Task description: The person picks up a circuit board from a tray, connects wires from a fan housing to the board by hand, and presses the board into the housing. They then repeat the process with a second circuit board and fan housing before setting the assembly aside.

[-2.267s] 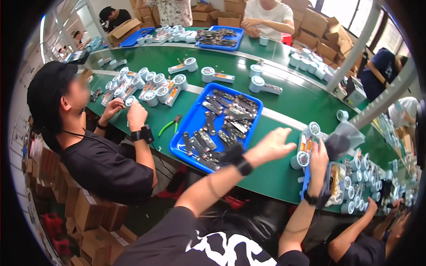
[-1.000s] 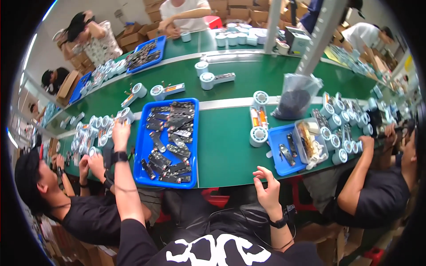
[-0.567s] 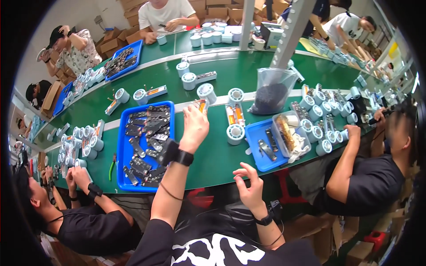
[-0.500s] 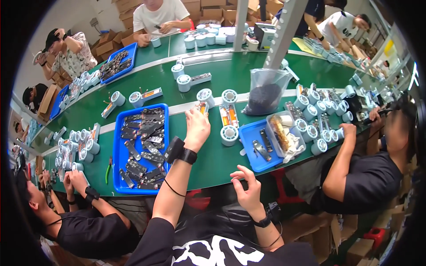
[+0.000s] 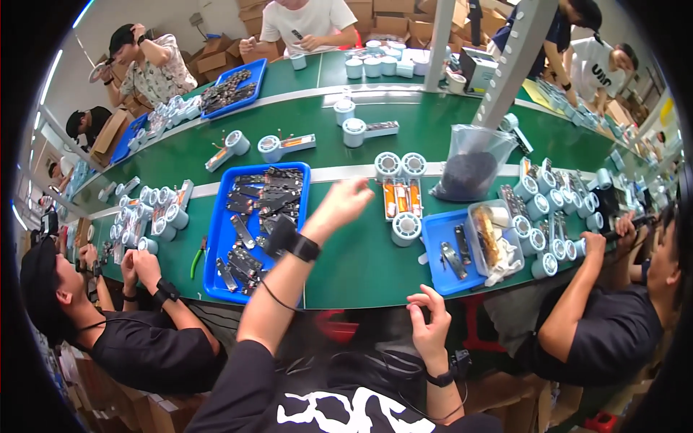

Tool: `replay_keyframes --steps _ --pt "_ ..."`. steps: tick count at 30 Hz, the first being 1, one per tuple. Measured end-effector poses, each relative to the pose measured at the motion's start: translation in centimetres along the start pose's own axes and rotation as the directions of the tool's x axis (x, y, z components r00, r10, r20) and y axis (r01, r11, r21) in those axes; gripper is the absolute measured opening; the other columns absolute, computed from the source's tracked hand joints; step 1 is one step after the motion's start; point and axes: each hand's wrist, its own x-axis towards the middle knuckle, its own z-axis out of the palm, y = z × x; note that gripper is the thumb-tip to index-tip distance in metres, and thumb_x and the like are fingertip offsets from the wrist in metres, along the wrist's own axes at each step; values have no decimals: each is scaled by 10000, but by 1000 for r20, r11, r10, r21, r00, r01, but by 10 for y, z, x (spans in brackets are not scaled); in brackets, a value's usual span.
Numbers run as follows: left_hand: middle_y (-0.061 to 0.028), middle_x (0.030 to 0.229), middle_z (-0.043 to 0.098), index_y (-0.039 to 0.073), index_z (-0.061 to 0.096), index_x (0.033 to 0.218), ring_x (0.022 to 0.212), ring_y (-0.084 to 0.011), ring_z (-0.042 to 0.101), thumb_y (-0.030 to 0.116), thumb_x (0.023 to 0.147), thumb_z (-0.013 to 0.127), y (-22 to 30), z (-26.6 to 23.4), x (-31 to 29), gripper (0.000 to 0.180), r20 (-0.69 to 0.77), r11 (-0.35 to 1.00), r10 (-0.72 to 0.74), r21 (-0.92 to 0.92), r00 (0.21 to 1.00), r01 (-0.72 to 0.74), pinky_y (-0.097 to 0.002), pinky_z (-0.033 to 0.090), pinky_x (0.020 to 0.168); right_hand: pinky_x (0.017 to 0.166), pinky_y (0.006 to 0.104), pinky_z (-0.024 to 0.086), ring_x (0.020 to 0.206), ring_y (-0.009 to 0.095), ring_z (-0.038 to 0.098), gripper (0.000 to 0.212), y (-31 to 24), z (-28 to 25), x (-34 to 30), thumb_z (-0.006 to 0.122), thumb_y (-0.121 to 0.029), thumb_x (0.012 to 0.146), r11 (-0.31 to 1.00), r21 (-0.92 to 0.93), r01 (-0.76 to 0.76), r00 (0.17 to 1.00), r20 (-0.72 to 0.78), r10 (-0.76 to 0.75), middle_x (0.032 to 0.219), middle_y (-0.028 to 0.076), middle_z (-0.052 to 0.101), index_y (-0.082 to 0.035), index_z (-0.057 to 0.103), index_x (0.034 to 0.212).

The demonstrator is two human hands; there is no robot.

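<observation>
Pale-blue units [image 5: 390, 198] lie just right of the left hand [image 5: 339, 208].

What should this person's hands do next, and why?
Perhaps the left hand should dip into the large blue tray for a dark strip: the hand looks empty, the tray lies close, and the light-blue units on its other side show orange parts.

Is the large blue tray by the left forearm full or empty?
Neither, it is partly filled: dark, narrow parts lie across the large blue tray, with bare blue bottom between some.
</observation>
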Motion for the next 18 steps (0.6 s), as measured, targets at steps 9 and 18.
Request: replay_keyframes --steps 9,18 --pt "-186 1036 684 46 674 1086 947 -368 681 278 782 779 -100 -161 85 396 69 290 356 940 932 -181 -464 573 816 784 307 565 831 178 711 423 6 4 -21 639 38 887 998 -62 14 999 44 -11 955 125 731 -2 557 1300" --pt "-172 876 725 29 731 888 825 -336 730 358 764 804 15 -128 99 360 61 497 194 854 979 -152 -458 576 719 783 316 580 864 196 724 436 7 -2 -43 653 45 881 995 -92 -49 999 1 50 968 135 737 -5 565 1305"
